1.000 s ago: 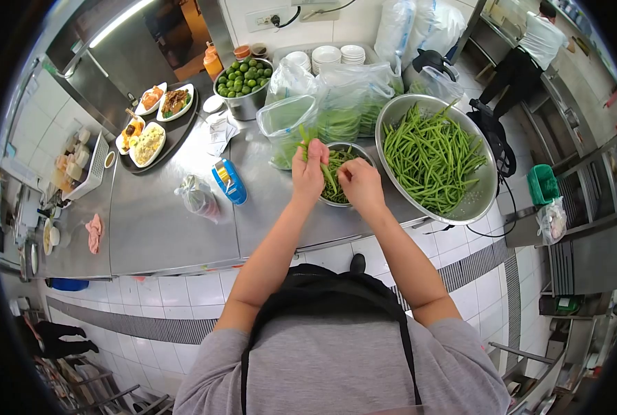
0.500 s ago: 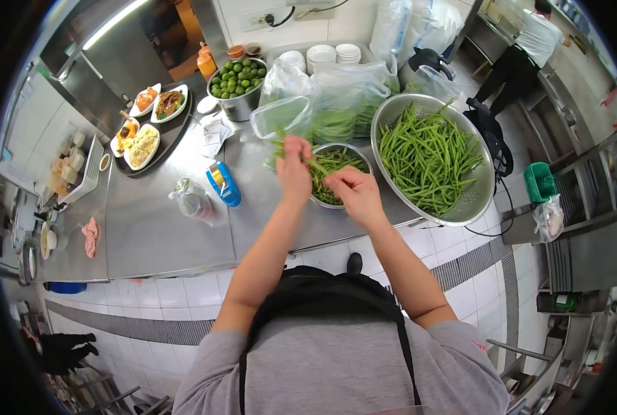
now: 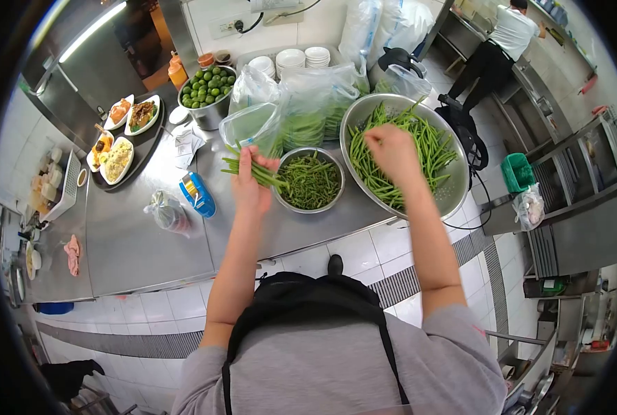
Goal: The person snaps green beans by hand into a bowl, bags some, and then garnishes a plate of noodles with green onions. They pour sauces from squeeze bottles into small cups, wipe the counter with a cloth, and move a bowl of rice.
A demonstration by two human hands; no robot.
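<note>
My left hand [image 3: 253, 183] is closed around a small bunch of green beans [image 3: 238, 169], held over the counter at the left side of a steel bowl. That bowl [image 3: 337, 196] contains short trimmed bean pieces [image 3: 312, 181]. Over the large perforated colander [image 3: 455, 185] is my right hand [image 3: 397, 153], with its fingers curled together against the pile of long green beans [image 3: 426, 149]. What those fingertips pinch, if anything, is hidden. Behind the bowl, an open clear plastic bag [image 3: 253, 124] stands beside a bag of green beans [image 3: 305, 128].
A pot of green limes [image 3: 211, 86] and stacked white bowls [image 3: 291, 59] stand at the back. Plated dishes sit on a dark tray [image 3: 155, 142] at left. A blue packet [image 3: 198, 195] and a tied bag [image 3: 168, 211] lie nearer. A person [image 3: 509, 41] works at far right.
My right hand has moved from above the small bowl to the colander. My left hand has shifted left and down with its beans, uncovering the bowl. The view has shifted slightly.
</note>
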